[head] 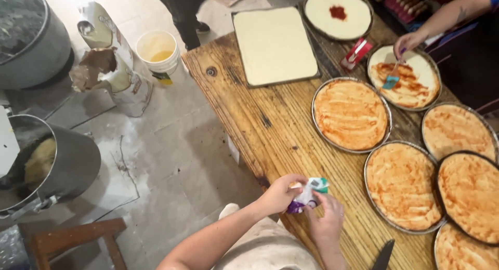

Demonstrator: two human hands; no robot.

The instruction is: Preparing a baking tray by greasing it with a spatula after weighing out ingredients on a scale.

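nearby: round metal pan of sauced dough [401,187], black knife [383,255] on your wooden table [270,124]
hands: your left hand [278,193] and right hand [326,219] both clamped on small white-purple plastic packet [307,194]

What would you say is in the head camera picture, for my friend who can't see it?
A person's left hand and right hand hold a small white, green and purple packet over the edge of a wooden table. Round pans of sauced dough fill the table, and another person's hand spreads sauce with a blue brush.

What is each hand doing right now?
Left hand: closed on the small packet.
Right hand: fingers closed on the same packet.
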